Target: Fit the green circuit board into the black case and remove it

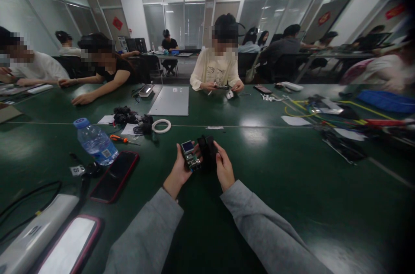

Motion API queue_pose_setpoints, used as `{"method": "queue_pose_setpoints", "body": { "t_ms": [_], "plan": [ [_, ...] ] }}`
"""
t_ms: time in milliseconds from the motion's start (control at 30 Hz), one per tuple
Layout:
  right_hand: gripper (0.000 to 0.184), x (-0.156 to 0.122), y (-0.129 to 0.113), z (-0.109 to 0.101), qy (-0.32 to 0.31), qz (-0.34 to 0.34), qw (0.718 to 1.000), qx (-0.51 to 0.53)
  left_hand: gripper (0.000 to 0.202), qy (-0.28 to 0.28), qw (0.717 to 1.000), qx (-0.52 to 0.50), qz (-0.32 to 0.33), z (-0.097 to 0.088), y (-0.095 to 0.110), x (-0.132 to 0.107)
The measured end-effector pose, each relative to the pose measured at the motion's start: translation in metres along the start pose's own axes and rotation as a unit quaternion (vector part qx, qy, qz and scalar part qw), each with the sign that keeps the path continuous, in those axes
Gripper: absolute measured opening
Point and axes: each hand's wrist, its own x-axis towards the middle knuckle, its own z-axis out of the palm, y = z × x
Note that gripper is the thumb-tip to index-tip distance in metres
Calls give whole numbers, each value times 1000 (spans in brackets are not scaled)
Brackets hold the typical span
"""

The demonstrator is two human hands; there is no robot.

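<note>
My left hand (pixel 179 169) is closed around a small green circuit board (pixel 192 157) with a dark little screen at its upper end. Just to the right, my right hand (pixel 225 167) grips a black plastic case (pixel 207 149), its thumb on the near side. Board and case are side by side over the green table, the case's left edge close to the board; whether they touch I cannot tell. An orange-handled screwdriver (pixel 118 138) lies to the left of my hands.
Left of me are a water bottle (pixel 97 142), a dark phone (pixel 116 176), a pink-edged phone (pixel 69 248) and a white power strip-like bar (pixel 39 230). Ahead lie a white ring (pixel 161 125) and black cables (pixel 125 116). A person (pixel 217 66) sits opposite, handling small parts.
</note>
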Motion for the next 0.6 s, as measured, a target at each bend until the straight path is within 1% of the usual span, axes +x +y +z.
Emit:
{"method": "queue_pose_setpoints", "body": {
  "t_ms": [100,233,333,433,500,600],
  "plan": [
    [43,-1,2,1,0,12,1000,-8,53,-4,1000,9,-4,2,0,-1],
    [56,-4,8,5,16,28,998,-60,55,-8,1000,23,-13,4,0,-2],
    [65,-6,11,6,22,12,994,-109,57,-14,999,32,-14,2,-1,-1],
    [70,-6,11,6,28,-6,990,-137,58,-19,999,32,-12,0,-1,1],
    [71,-6,11,6,33,-13,989,-146,58,-24,999,30,-14,-2,-1,1],
    [65,-5,9,6,38,-28,989,-142,57,-28,999,26,-17,-3,-1,2]
  ]
}}
